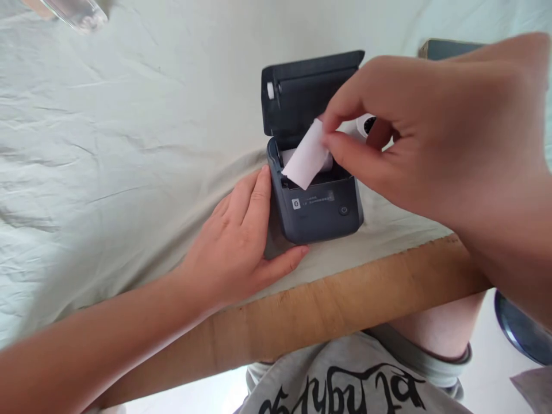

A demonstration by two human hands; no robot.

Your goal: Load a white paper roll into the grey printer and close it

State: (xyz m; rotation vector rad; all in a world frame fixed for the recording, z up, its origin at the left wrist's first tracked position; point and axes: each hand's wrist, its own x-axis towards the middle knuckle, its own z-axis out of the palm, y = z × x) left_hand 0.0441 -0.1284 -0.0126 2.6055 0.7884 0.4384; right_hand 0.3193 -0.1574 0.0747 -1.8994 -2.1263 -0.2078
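A small dark portable thermal printer [317, 215] sits on the cloth with its lid [302, 103] tilted up and back. My left hand [239, 230] holds it at the near left corner, fingers stretched along the side and thumb by the front edge. Between thumb and index finger, my right hand [379, 126] pinches a white paper strip [306, 155] above the open compartment. Part of a white paper roll [326, 164] shows inside, under the strip. Behind my right fingers is a white round piece with a dark core [368, 125], mostly covered; whether it is held I cannot tell.
A pale, wrinkled cloth [129, 115] covers the table, whose bare wooden edge [302, 310] runs along the near side. At the top left lies a clear, shiny object [81, 14]. A dark flat object [451, 49] is partly behind my right hand.
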